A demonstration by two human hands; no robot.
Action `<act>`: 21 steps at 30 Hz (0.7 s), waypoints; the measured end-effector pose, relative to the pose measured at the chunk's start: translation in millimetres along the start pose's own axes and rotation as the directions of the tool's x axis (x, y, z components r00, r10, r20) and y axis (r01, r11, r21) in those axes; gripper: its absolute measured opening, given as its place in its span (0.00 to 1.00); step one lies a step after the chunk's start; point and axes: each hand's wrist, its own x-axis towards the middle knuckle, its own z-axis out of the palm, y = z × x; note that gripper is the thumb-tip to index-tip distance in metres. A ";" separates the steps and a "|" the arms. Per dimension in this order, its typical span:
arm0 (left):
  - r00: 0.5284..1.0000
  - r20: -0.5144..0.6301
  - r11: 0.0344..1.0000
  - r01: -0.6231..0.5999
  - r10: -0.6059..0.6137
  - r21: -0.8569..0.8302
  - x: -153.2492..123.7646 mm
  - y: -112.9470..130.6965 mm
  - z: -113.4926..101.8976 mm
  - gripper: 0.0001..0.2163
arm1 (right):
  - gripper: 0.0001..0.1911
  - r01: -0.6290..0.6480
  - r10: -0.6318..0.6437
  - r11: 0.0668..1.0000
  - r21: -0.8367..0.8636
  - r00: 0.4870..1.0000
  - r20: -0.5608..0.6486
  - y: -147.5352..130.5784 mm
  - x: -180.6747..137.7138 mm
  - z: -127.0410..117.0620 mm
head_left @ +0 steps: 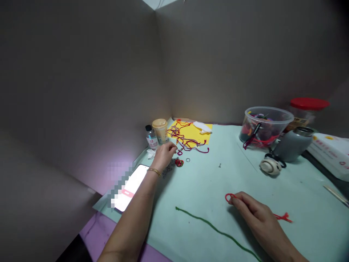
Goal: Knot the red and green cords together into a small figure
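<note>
My right hand (253, 214) is closed in a pinch on a red cord (229, 197). A small loop of the cord stands out past the fingertips, and its frayed-looking ends come out behind the hand. A green cord (215, 228) lies on the table to the left of that hand. Farther back, my left hand (165, 155) has its fingers pinched together beside a tangle of purple and red cords (189, 143). What is between those fingers, if anything, is too small to make out. Close by lie a red ornament (179, 162) and a thin metal ring (188, 160).
A lit phone (133, 185) lies under my left forearm. Behind stand a small bottle (152, 138) and a lidded cup (160, 131). At right are a clear tub (265, 127) of cords, a grey flask (294, 145), a red-lidded jar (309, 104) and a white toy-like item (269, 166).
</note>
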 end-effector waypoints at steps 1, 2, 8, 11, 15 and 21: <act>1.000 0.020 1.000 0.000 0.000 0.010 -1.7 -3.7 3.2 0.09 | 0.21 -0.009 0.009 1.000 -0.004 1.000 0.002 2.2 -0.2 0.1; 0.999 0.043 1.000 -0.002 0.001 0.016 -3.9 -6.2 6.5 0.09 | 0.21 -0.020 0.020 1.000 -0.011 1.000 0.002 4.1 -0.4 0.0; 0.981 0.192 0.999 -0.008 0.001 0.034 -13.6 -6.7 15.1 0.05 | 0.22 -0.046 0.046 0.998 -0.051 0.999 0.012 6.9 -1.6 0.0; 0.973 0.231 1.000 -0.013 0.006 0.028 -13.7 -6.3 16.3 0.03 | 0.22 -0.032 0.033 0.998 -0.059 0.999 0.012 6.9 -1.8 1.1; 0.962 0.273 1.000 -0.016 0.023 -0.026 -10.3 -9.8 12.0 0.03 | 0.21 -0.010 0.009 0.998 -0.061 1.000 -0.011 7.0 -2.9 1.2; 0.971 0.239 0.994 0.024 0.002 -0.107 -4.4 -19.7 1.3 0.06 | 0.21 -0.012 0.012 0.997 -0.076 1.000 -0.005 4.8 -3.1 -0.3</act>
